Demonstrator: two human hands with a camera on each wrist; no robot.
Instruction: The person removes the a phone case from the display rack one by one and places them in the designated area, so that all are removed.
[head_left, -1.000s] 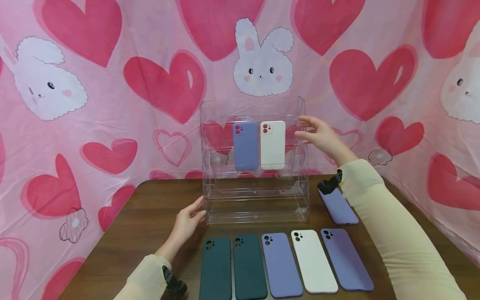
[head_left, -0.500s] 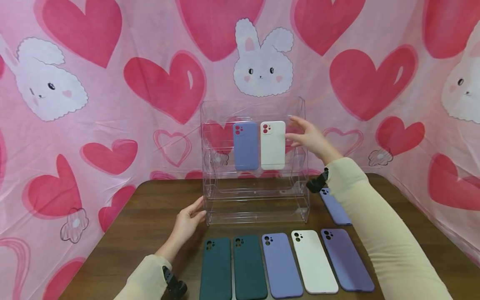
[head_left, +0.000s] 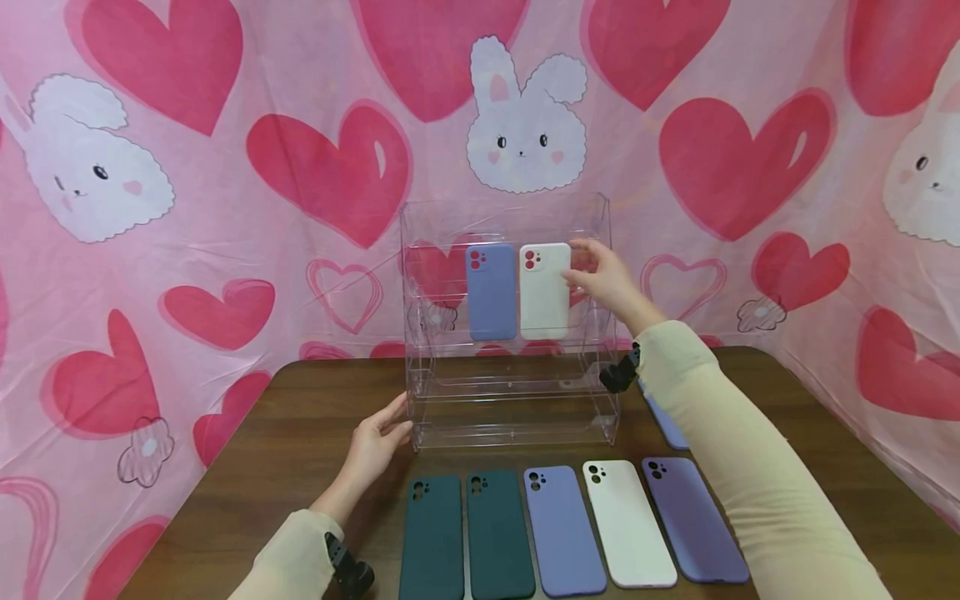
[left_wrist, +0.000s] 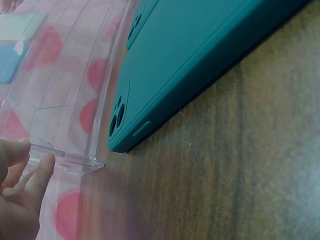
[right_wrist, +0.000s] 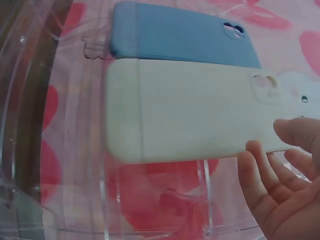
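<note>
A clear acrylic display rack (head_left: 510, 435) stands on the table, with a blue-purple phone case (head_left: 492, 293) and a white phone case (head_left: 543, 304) upright side by side on an upper tier. My right hand (head_left: 606, 279) is at the white case's right edge. In the right wrist view its thumb (right_wrist: 290, 131) overlaps the case near the camera cutout, and the fingertips (right_wrist: 246, 160) meet the side edge. Low down, my left hand (head_left: 372, 437) touches the rack's left side with thumb and fingers extended. In the left wrist view, fingers reach the rack's lower corner.
Before the rack lies a row of phone cases: two dark green (head_left: 431, 533), a light purple (head_left: 564, 533), a white (head_left: 628, 525) and a darker purple (head_left: 697, 521). Another purple case (head_left: 666, 421) lies right of the rack, partly behind my right sleeve. A pink heart-patterned cloth (head_left: 322, 67) hangs behind.
My right hand has moved left from the rack's right side to the white case's edge; that case has shifted very slightly left. My left hand has stayed at the rack's side.
</note>
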